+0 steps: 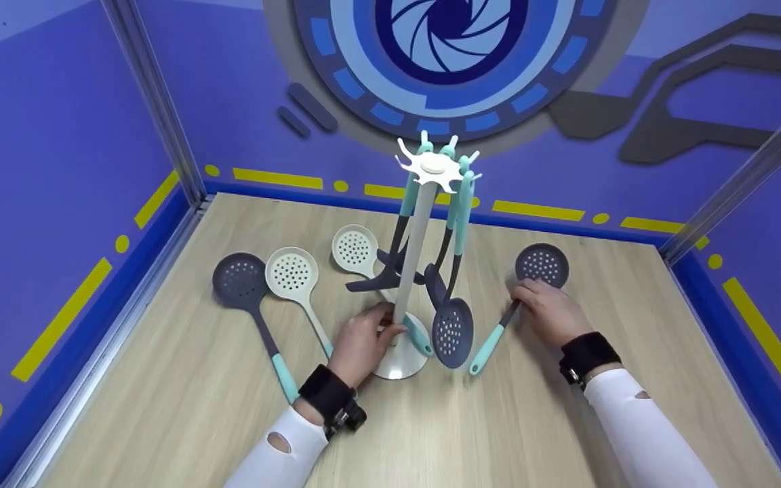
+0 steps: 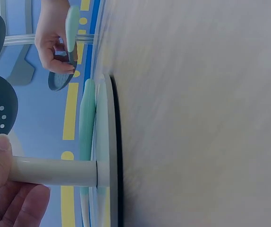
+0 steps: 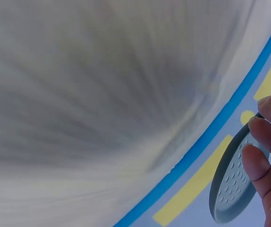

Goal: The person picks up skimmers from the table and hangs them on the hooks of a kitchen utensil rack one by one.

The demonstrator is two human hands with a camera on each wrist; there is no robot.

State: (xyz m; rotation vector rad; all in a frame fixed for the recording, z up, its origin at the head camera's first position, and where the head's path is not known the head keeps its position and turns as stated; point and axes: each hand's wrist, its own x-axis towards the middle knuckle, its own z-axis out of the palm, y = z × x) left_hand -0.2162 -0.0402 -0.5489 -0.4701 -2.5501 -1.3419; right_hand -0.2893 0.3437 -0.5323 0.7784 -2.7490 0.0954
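A white utensil stand has its pole gripped low down, just above the round base, by my left hand. In the left wrist view, thumb and fingers lie on either side of the pole. My right hand pinches a dark skimmer at the neck, near its perforated head; its turquoise handle points toward the stand. In the right wrist view, the fingertips overlap the skimmer head. Dark utensils with turquoise handles hang from the stand's hooked top, including another skimmer.
Left of the stand lie a dark skimmer and a white skimmer. Another white skimmer lies behind, a turquoise handle showing over the base beyond the pole. Blue panels wall in the wooden table.
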